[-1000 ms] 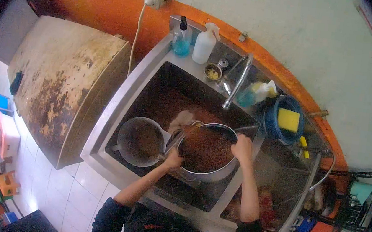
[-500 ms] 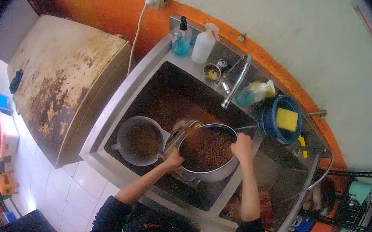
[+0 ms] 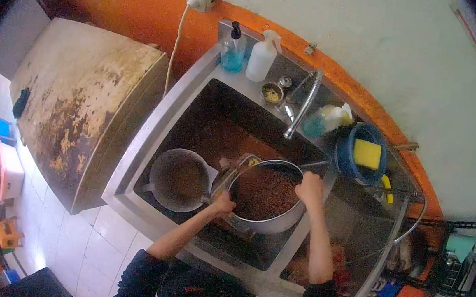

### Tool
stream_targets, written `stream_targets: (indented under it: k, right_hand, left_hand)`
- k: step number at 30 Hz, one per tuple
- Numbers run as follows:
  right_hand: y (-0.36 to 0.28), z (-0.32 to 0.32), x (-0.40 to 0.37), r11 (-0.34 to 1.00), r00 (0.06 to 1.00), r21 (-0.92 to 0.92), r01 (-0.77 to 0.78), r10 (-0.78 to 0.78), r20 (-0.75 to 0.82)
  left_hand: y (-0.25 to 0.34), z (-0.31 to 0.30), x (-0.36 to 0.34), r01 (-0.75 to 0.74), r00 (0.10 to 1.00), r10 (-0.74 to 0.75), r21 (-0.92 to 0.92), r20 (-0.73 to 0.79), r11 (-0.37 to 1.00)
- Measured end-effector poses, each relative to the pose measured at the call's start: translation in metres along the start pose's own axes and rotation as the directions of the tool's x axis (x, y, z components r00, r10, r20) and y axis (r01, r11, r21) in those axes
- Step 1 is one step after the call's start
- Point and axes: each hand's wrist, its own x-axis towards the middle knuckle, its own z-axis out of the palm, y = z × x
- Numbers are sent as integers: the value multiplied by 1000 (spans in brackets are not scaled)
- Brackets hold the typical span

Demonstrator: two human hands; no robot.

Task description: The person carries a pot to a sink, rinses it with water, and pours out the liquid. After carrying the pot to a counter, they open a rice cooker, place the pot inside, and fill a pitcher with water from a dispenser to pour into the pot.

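Note:
A round metal pot (image 3: 276,225) is held over the left sink basin (image 3: 237,107), with small reddish-brown beans or grains (image 3: 265,195) inside. My left hand (image 3: 222,203) is closed on the pot's left side, and my right hand (image 3: 310,187) grips its right rim. Whether the fingers hold handles or the rim itself is hard to make out. Left of the pot sits a grey metal bowl or strainer (image 3: 180,180) with a cloudy brownish inside. Reddish-brown liquid or residue covers part of the basin floor. Other items behind the pot are partly hidden.
A flexible faucet (image 3: 313,98) arches over the basin. Along the back ledge stand a soap dispenser (image 3: 232,57), a white spray bottle (image 3: 262,57) and a blue tub (image 3: 343,154) with a yellow sponge (image 3: 367,154). A worn, stained cabinet (image 3: 79,101) is at left.
The beans in the pot have shifted and look more evenly spread. Both hands keep their grip, and the pot stays in nearly the same place.

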Motion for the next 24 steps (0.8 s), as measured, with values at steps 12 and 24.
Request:
stream_targets:
  k: [12,24]
  right_hand:
    - [0,3,5,1000,1000,14,7,-7,27]
    - [-6,2,8,1000,997,-1,21,-21,72]
  left_hand:
    - [-33,5,3,-251,966,227,239,123,938]
    - [-75,23,14,-33,996,22,122,86,992]
